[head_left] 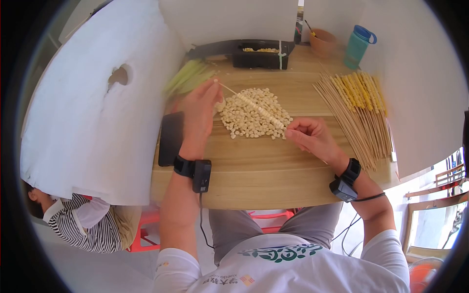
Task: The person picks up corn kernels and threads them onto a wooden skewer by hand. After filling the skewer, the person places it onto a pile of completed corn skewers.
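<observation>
My right hand [312, 137] is closed around the lower part of a thin wooden skewer [226, 88], which slants up and to the left. A row of pale corn kernels [259, 108] is threaded along its middle. My left hand [201, 107] is at the skewer's upper tip, thumb and fingers pinched on a small pale kernel [215, 80]. Beneath the skewer, a loose heap of pale kernels [244, 124] is spread on the wooden table [254, 178].
Bare skewers and skewers threaded with yellow kernels [359, 95] lie at the right. Behind are a black tray [259, 59], a clay pot [322, 44] and a blue bottle [357, 49]. Green husks [188, 77] and a dark phone-like slab [171, 139] are at left. Another person [85, 222] sits beyond the white partition [97, 132].
</observation>
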Motion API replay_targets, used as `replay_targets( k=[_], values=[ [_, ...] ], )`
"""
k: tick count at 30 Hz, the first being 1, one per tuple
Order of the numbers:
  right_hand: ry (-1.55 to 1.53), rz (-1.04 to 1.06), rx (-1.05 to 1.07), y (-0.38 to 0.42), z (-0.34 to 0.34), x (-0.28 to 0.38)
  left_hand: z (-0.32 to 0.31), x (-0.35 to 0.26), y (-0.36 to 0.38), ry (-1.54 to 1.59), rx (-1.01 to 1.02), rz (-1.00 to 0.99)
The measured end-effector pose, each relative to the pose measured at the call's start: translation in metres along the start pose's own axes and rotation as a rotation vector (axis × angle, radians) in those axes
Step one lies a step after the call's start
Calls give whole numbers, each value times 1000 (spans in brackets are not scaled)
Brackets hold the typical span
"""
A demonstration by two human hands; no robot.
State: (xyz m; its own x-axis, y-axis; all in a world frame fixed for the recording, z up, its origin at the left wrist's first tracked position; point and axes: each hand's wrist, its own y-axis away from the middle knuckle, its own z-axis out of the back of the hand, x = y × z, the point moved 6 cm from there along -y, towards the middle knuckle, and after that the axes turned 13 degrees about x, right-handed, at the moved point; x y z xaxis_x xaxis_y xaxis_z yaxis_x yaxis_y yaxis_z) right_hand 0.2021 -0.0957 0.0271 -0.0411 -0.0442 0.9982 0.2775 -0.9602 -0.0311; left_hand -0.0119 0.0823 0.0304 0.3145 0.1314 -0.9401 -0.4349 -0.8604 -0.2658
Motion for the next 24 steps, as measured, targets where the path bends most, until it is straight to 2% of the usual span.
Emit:
replay_targets(
  k=[14, 20, 22, 24],
  values=[
    [-19, 12, -1, -1, 1, -5, -6, -3, 2, -69, 19, -20],
    [-12, 21, -6, -2, 2, -5, -5, -10, 5, -296, -25, -76],
    [-11, 23, -9, -2, 3, -5, -2, -11, 5, -514, -37, -132],
    [11, 19, -1, -2, 3, -5, -1, -10, 5, -571, -47, -157]
  ],
)
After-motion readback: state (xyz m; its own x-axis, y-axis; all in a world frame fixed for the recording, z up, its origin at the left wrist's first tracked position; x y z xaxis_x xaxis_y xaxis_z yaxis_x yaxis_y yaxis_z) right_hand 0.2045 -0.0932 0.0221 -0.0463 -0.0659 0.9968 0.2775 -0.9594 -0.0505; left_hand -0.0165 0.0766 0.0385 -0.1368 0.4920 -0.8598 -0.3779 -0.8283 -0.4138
